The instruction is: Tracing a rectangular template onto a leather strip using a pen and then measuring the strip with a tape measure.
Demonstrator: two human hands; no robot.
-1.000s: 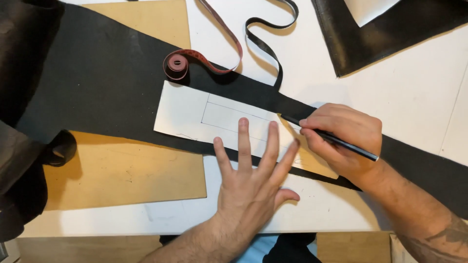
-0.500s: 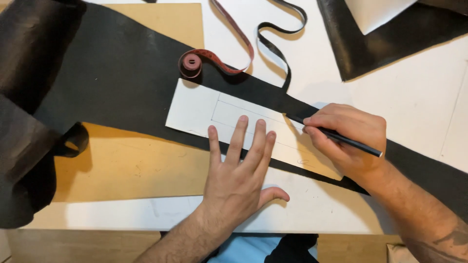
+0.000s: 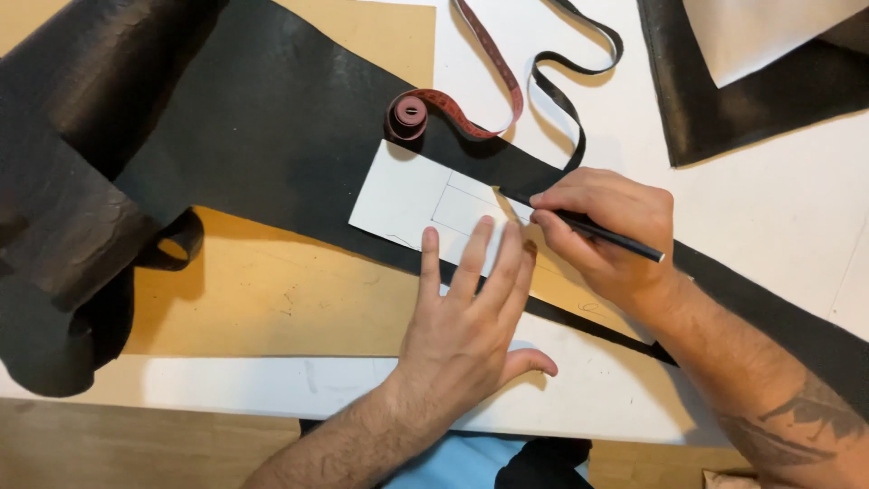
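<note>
**benchrat:** Over on the far left, the black leather (image 3: 226, 136) bunches up in a thick folded heap, then runs flat and diagonal across the tan board (image 3: 272, 290) and white tabletop (image 3: 769, 208) toward the right. Looks soft and floppy to me, a bit grippy, probably heavy enough to stay put by itself.

**stitchy:** Yeah, the white paper template (image 3: 407, 195) is the light, slidey bit. It sits on the leather strip just below the coiled red measuring tape (image 3: 412, 115).

**benchrat:** Which is why the left hand (image 3: 466, 330) is spread out flat, fingertips pressing down on the template's near edge. I'd say pinning from above beats gripping an edge, since paper that thin would buckle.

**stitchy:** Right hand (image 3: 606, 231) is closed in a writing grip on a black pen (image 3: 593, 231), tip at the template's upper right edge, just beside the left fingertips.

**benchrat:** Another dark leather piece (image 3: 724, 109) with a white sheet (image 3: 760, 32) on it lies at top right, well apart.
</note>
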